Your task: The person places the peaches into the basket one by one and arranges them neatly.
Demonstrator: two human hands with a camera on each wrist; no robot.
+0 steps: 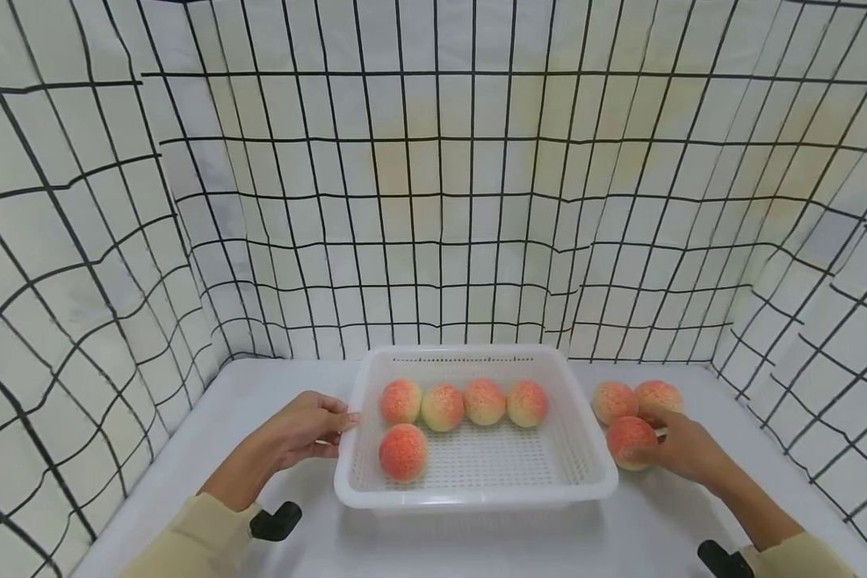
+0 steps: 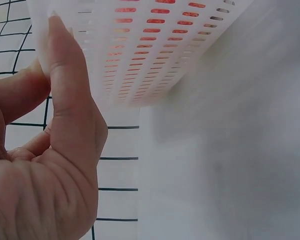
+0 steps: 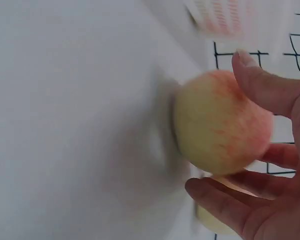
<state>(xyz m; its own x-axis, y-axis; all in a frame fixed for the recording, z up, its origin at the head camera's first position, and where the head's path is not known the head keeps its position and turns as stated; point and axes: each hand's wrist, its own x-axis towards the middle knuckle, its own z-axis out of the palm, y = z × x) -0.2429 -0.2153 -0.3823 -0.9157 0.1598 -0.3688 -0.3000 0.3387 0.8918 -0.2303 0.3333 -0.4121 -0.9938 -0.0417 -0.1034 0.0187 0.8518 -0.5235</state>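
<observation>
A white perforated plastic basket (image 1: 477, 498) stands on the table. Inside it, several red-and-yellow peaches (image 1: 485, 401) form a row at the back, and one redder peach (image 1: 403, 453) lies in front at the left. My left hand (image 1: 298, 435) pinches the basket's left rim between thumb and fingers; in the left wrist view the thumb (image 2: 70, 75) lies along the basket wall. To the right of the basket, my right hand (image 1: 686, 451) grips a peach (image 1: 627, 444), thumb on one side and fingers on the other. That peach (image 3: 217, 122) appears at or just above the tabletop in the right wrist view.
Two more peaches, one nearer the basket (image 1: 612, 400) and one farther right (image 1: 661, 395), lie just behind the right hand. A white table (image 1: 289, 554) carries everything. White walls with a black grid (image 1: 441, 201) enclose its back and sides.
</observation>
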